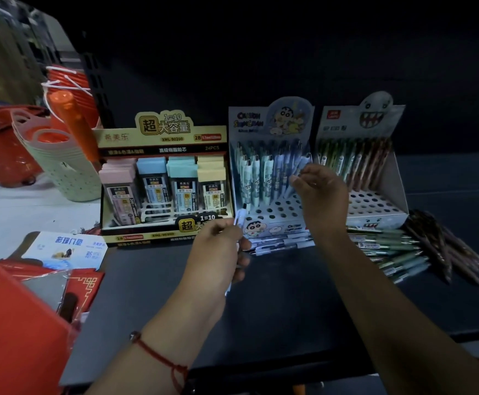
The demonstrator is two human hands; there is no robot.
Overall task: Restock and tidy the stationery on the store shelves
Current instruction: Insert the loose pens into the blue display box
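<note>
From the head view, the left hand (218, 246) grips a pale pen (239, 220) just in front of the cartoon display box (272, 220) on the dark shelf (289, 295). The right hand (318, 189) pinches another pen (296, 181) over the box's holed tray (tip near the standing pens). Loose pens (398, 252) lie right of it.

A stationery aisle in a shop.

Retail display boxes stand side by side on a dark shelf (289, 295): a gold-trimmed box of pencil leads (164, 178) marked "24PCS", a cartoon pen box (271, 172) with pens upright in its holes, and a ghost-face pen box (366, 166). Stacked plastic baskets (61, 155) sit on the floor to the left.
</note>
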